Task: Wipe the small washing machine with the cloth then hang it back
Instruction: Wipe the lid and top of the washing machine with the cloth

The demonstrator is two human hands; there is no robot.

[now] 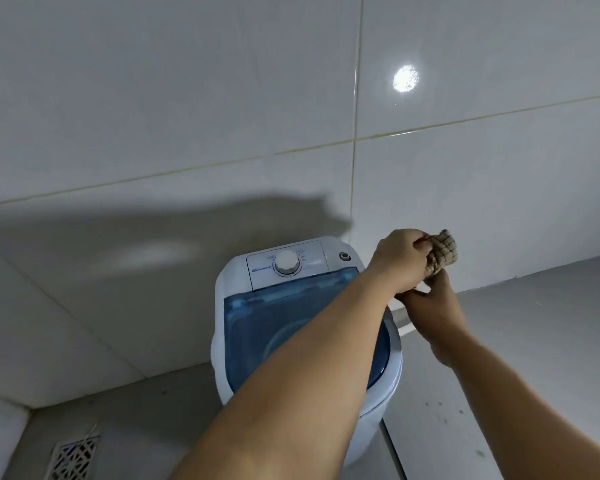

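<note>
Both hands meet above the right rear corner of the washer (238, 327), a small white machine with a blue see-through lid (257, 317) and a white dial (285, 262) on its rear panel. It stands on the floor (499, 341) against a tiled wall (187, 98). The left hand (400, 259) reaches across the lid, its fingers (421, 247) curled tight around a bunched checked cloth (445, 252). The right hand (433, 308) sits just below, fingers closed on the cloth's lower end. The cloth is held clear of the machine, near the wall. A drain grate (71, 457) lies in the floor at lower left.
</note>
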